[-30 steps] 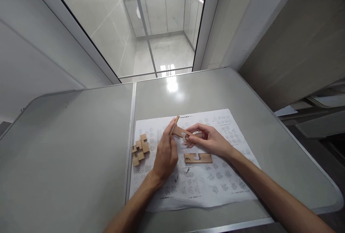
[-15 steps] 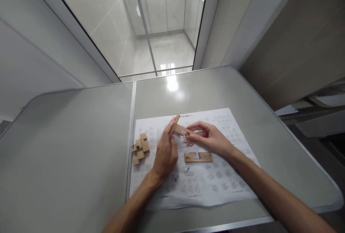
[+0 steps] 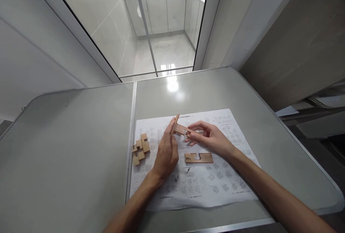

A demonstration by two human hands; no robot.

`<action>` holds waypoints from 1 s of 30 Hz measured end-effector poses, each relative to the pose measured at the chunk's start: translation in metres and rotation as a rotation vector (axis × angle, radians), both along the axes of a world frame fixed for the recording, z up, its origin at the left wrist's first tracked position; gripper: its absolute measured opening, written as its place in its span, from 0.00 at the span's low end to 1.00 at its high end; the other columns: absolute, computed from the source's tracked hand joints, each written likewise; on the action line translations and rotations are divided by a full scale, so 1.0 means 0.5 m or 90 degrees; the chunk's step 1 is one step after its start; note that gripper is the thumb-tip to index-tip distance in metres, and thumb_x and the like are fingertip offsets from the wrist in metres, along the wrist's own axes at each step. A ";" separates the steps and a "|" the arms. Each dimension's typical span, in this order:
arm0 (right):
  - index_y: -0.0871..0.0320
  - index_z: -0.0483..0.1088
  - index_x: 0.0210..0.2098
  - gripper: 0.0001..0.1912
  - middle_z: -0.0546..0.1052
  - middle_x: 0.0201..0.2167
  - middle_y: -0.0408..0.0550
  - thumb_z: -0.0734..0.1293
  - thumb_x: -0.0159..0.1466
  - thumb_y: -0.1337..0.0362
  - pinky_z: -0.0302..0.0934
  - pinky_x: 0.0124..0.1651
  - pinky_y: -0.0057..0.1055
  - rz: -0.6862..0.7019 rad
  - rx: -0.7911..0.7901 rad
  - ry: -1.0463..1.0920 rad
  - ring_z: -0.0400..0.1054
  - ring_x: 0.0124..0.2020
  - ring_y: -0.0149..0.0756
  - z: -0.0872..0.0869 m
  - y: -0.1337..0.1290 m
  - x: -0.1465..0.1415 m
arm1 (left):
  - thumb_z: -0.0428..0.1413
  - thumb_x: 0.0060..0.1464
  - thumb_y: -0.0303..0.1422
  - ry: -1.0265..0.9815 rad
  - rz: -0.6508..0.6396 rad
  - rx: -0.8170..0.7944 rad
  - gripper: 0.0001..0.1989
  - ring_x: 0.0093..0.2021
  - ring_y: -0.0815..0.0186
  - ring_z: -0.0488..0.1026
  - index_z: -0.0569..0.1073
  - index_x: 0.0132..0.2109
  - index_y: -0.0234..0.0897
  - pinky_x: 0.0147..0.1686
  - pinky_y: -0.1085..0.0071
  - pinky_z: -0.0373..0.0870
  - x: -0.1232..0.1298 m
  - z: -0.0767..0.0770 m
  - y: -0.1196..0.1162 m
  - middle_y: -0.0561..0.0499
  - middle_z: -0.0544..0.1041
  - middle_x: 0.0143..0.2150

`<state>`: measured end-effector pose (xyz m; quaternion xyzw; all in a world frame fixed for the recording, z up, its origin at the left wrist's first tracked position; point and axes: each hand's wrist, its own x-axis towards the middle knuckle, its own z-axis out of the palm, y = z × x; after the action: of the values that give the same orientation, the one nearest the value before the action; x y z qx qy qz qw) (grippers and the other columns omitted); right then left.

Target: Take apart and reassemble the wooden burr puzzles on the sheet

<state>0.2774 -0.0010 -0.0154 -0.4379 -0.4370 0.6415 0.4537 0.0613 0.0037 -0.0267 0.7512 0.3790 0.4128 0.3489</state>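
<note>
My left hand (image 3: 167,150) is closed around an upright flat wooden puzzle piece (image 3: 176,121), seen nearly edge-on. A second notched wooden puzzle piece (image 3: 181,129) meets it at an angle, its other end pinched between the thumb and fingers of my right hand (image 3: 207,136). How the two pieces join is partly hidden by my left fingers. Just below my hands, a flat wooden piece with a cut-out slot and a marked numeral (image 3: 206,158) lies on the printed sheet (image 3: 199,186). Left of my left hand rests a cluster of small notched wooden blocks (image 3: 145,146), one marked 3.
The sheet, printed with many small diagrams, lies on a grey table (image 3: 81,147) with a metal strip (image 3: 131,118) across it. Beyond the far edge stands a framed glass door (image 3: 167,46). Papers (image 3: 329,100) sit on a shelf at the right.
Both hands stay almost where they were, still holding the two joined-looking pieces. The view has shifted very slightly; the piece on the sheet and the block cluster have not moved.
</note>
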 end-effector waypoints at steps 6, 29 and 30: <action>0.56 0.79 0.48 0.21 0.83 0.49 0.52 0.80 0.64 0.50 0.83 0.46 0.46 -0.005 -0.005 0.010 0.86 0.43 0.50 0.002 -0.001 0.000 | 0.40 0.79 0.31 0.002 -0.006 -0.014 0.28 0.81 0.58 0.54 0.50 0.80 0.47 0.80 0.49 0.53 -0.001 0.003 0.000 0.44 0.57 0.81; 0.57 0.79 0.49 0.20 0.84 0.51 0.55 0.80 0.64 0.52 0.83 0.47 0.44 0.015 -0.015 0.026 0.86 0.46 0.51 0.000 -0.002 0.003 | 0.40 0.79 0.32 -0.007 -0.013 0.007 0.28 0.80 0.56 0.58 0.51 0.81 0.48 0.79 0.49 0.56 0.001 0.005 0.002 0.44 0.60 0.80; 0.57 0.79 0.49 0.21 0.84 0.52 0.55 0.80 0.64 0.52 0.83 0.47 0.45 0.016 -0.017 0.026 0.86 0.46 0.51 0.001 -0.002 0.002 | 0.40 0.79 0.32 -0.007 -0.015 0.009 0.28 0.80 0.56 0.57 0.51 0.81 0.48 0.79 0.48 0.55 0.001 0.006 0.002 0.44 0.59 0.80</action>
<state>0.2786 -0.0019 -0.0150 -0.4252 -0.4245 0.6614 0.4489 0.0616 0.0045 -0.0239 0.7559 0.3652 0.4152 0.3506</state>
